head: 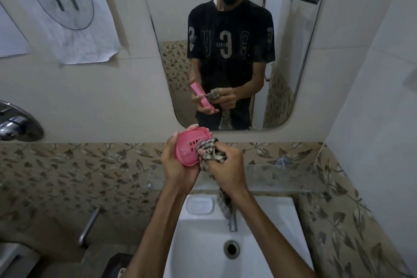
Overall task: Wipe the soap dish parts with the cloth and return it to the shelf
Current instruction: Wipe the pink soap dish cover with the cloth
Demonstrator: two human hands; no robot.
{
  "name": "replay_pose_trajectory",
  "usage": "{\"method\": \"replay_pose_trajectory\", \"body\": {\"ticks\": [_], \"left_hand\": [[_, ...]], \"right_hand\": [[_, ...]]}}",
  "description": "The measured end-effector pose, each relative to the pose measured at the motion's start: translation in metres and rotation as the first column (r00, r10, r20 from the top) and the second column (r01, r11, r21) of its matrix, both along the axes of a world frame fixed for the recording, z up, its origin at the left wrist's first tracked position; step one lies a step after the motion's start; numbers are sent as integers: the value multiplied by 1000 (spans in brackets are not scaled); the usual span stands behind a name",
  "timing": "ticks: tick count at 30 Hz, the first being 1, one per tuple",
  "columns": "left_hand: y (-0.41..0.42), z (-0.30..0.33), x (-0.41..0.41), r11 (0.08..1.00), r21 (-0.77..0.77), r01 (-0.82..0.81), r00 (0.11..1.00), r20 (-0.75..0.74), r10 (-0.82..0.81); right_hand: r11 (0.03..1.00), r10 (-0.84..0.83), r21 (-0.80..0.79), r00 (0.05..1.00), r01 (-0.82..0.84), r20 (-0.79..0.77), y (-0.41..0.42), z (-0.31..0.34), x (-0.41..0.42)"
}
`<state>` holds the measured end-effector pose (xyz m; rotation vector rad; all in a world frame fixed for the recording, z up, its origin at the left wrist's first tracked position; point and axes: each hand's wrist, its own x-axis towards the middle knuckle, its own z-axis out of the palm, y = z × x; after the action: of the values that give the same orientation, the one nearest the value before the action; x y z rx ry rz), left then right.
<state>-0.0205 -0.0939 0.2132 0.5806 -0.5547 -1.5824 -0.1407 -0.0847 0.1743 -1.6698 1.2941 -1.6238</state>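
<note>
Left hand: the left hand (178,165) is raised in front of the wall, above the sink, and cups a pink soap dish part from below and behind; its fingers (174,136) are curled round the far edge and top of the part.
Soap dish part: the pink soap dish part (190,148) is oval with a raised rim and a patch of slots near its middle; it is tilted so its slotted face turns toward the camera and the right hand.
Right hand: the right hand (225,165) is just beside the part, its fingers curled tight round a bunched cloth.
Cloth: the checked cloth (208,150) is pressed against the right side of the slotted face; a tail of it hangs down below the hand, over the tap.
Shelf: a glass shelf (282,178) runs along the leaf-patterned tiles, behind and to the right of the hands.
Sink: a white sink (277,221) lies under the forearms, with a metal tap (232,223) and a drain hole (231,247).
Mirror: the mirror (291,52) above shows the person holding the pink part and the cloth.
Wall: a paper sheet (63,7) marked 11 hangs at the upper left.
</note>
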Motion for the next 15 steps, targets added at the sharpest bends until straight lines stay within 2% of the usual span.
{"method": "replay_pose_trajectory", "body": {"ticks": [1,5,9,13,15], "left_hand": [[-1,-1,0,1000,13,-15,1000,-2,15],[-3,-6,-4,1000,8,-21,998,52,20],[-7,-5,-7,994,-36,-106,988,108,109],[-6,-5,-5,995,-59,-82,975,200,93],[-5,-5,-3,998,-36,-55,974,217,61]], "right_hand": [[1000,-2,0,1000,2,23,-1,0,-1],[989,54,-127,990,-72,-133,13,1,18],[993,90,-79,996,-89,11,16,-1,20],[989,126,-81,992,-124,21,19,-5,21],[986,89,-139,994,-97,-66,13,-7,13]]}}
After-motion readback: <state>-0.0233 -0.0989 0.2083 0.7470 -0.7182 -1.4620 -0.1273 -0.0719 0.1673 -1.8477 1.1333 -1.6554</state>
